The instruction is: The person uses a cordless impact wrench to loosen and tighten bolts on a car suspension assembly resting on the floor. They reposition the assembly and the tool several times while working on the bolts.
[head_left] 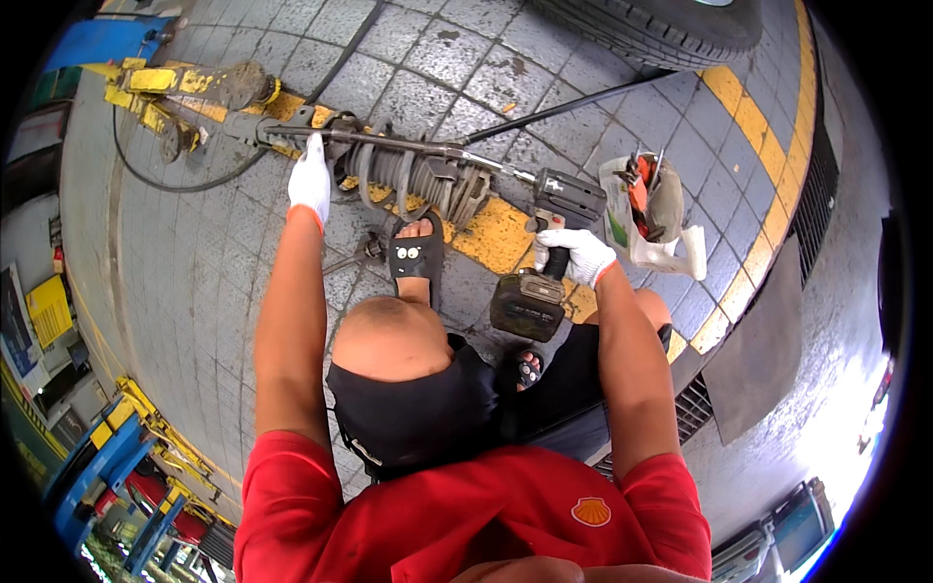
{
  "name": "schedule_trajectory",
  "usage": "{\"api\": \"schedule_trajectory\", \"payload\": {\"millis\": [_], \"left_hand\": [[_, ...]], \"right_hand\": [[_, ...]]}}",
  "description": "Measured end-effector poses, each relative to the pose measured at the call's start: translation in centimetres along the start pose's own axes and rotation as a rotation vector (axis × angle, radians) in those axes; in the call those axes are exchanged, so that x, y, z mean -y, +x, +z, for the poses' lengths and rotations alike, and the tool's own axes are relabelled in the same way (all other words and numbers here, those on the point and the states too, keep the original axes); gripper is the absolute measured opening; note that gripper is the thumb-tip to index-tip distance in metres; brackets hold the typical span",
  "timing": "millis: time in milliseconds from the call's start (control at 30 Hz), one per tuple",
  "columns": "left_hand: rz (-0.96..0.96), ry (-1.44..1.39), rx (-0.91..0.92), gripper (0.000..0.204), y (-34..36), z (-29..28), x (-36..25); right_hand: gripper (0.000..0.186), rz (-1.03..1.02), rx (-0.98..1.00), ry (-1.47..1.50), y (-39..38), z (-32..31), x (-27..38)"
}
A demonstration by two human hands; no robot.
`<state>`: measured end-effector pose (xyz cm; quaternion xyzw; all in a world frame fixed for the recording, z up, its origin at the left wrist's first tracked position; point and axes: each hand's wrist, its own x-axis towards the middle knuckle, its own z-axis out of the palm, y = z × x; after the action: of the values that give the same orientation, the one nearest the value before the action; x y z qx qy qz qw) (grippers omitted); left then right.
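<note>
Red-sleeved arms reach down: right hand (575,255) grips impact wrench (554,219) on strut (408,170), left hand (311,180) steadies it; spring seems still mounted.

Underfoot is a grey tiled floor (194,282), stained dark in patches, crossed by worn yellow painted stripes (753,121). A car tyre (651,29) stands at the far edge, with a dark rubber mat (763,340) and a drain grating (695,408) lying off to the right. Blue and yellow lift arms (107,452) sit at the lower left, a black hose (146,180) curls over the tiles, and daylight glares at the lower right.
</note>
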<state>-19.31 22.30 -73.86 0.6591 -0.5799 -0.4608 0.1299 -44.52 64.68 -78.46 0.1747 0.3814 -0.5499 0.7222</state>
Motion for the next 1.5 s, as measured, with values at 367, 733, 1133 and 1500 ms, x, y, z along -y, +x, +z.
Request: {"api": "schedule_trajectory", "payload": {"millis": [367, 733, 1133, 1500], "left_hand": [[0.162, 0.648, -0.044, 0.053, -4.4, 1.1, 3.1], [0.116, 0.584, 0.019, 0.044, -1.7, 1.3, 4.8], [0.086, 0.544, 0.016, 0.059, -0.5, 1.3, 6.6], [0.174, 0.612, -0.012, 0.055, -0.7, 0.7, 7.0]], "right_hand": [[0.019, -0.046, -0.031, -0.098, 0.2, -1.4, 0.3], [0.017, 0.000, -0.027, -0.133, 0.4, -1.5, 0.9], [0.015, 0.031, 0.013, -0.089, 1.1, -1.7, 1.0], [0.021, -0.044, -0.040, -0.235, 1.4, -1.3, 3.2]]}}
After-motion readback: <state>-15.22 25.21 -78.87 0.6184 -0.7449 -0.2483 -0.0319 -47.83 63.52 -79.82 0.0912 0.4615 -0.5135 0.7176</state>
